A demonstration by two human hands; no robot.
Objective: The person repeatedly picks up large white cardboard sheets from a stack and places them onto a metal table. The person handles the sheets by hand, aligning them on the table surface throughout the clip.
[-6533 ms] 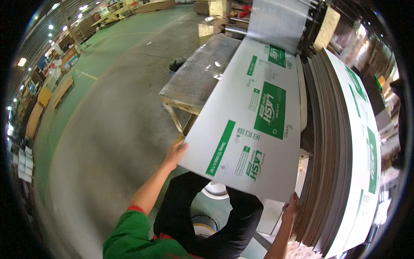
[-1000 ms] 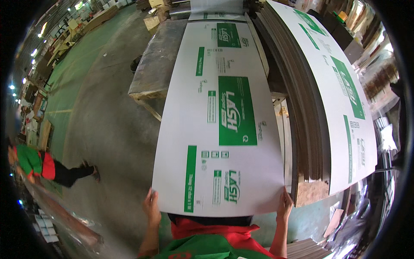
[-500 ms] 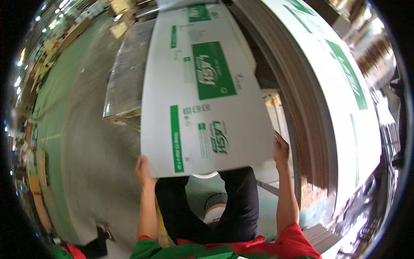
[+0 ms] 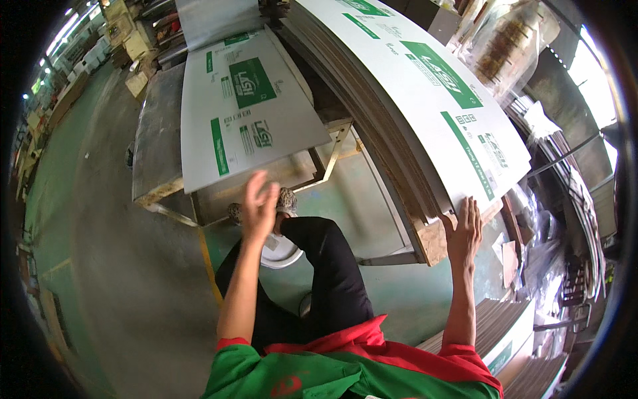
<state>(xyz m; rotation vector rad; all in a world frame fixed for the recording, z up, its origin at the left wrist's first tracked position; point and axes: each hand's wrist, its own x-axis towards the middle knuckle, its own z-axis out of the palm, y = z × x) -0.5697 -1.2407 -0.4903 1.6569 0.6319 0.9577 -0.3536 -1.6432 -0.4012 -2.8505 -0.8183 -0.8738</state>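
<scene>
One white sheet with green print [image 4: 428, 86] capped a stack of brown-edged board [image 4: 382, 120] running from top centre to the right of the frame, and the right hand [image 4: 465, 229] was right there on its near corner, fingers long and straight, not clenched; how far the thumb reached under the edge, I couldn't tell. Stiff stuff, by the look of it! Light for its breadth, I judged, apt to bow in the middle and crease at a corner, with a smooth face a flat palm might slip on. Best hold: both corners of the short near edge, thumbs on top, fingers beneath.

Over to the upper left, and a second printed sheet [image 4: 256, 116] lay along the metal-topped desk [image 4: 156, 133], its near end jutting past the supports. Just short of that end, the left hand [image 4: 260, 203] hung in the air, blurred, fingers loosely spread, nothing in it!

Beyond the sheet's far end rose a grey panel [image 4: 219, 23]. Below, a round white-rimmed object [image 4: 282, 256] sat between the knees, and more stacked board [image 4: 508, 332] filled the lower right.
</scene>
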